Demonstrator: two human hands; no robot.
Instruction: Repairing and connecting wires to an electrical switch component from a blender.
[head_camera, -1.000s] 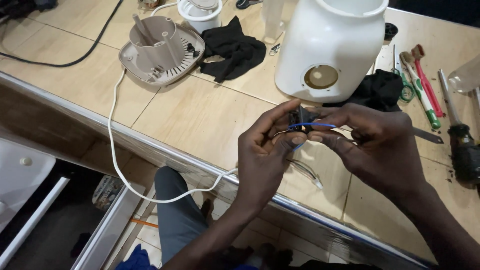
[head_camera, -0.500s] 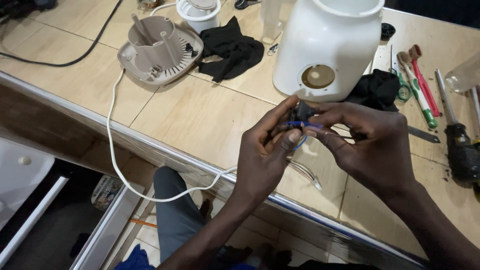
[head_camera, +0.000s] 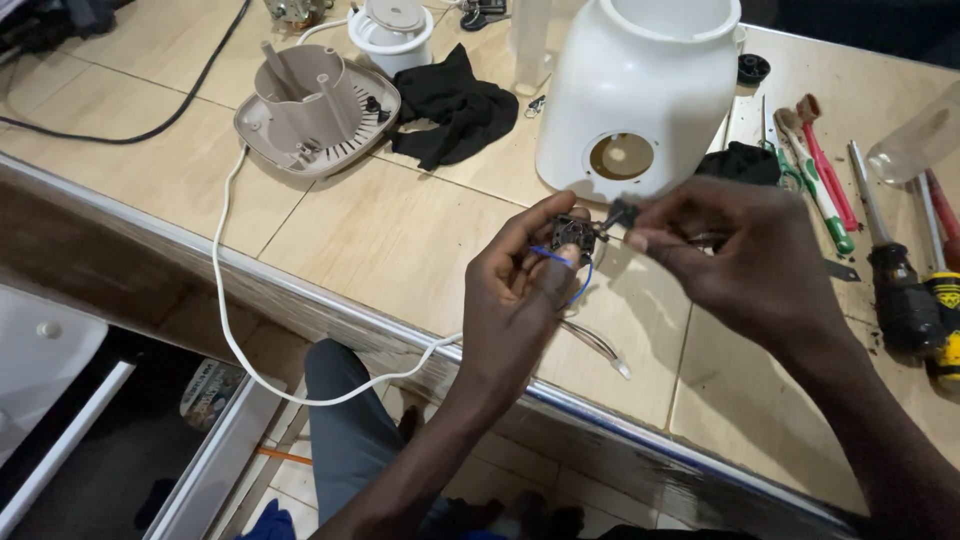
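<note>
My left hand (head_camera: 520, 285) pinches a small dark electrical part (head_camera: 573, 235) with a blue wire (head_camera: 580, 285) looping from it. Thin white wires (head_camera: 598, 350) trail below the hand toward the counter edge. My right hand (head_camera: 745, 260) grips a small black piece (head_camera: 620, 213) at the right side of that part, thumb and forefinger closed on it. Both hands hover over the tiled counter, just in front of a white plastic appliance housing (head_camera: 640, 90) with a round hole in its side.
A beige appliance base (head_camera: 315, 110) with a white cord (head_camera: 225, 300) lies at the back left. A black cloth (head_camera: 455, 105) sits beside it. Several screwdrivers (head_camera: 895, 270) lie at the right. The counter's metal edge (head_camera: 330, 310) runs diagonally below.
The hands have moved slightly apart and up toward the white housing. The right hand now pinches the small black piece at the part's right side.
</note>
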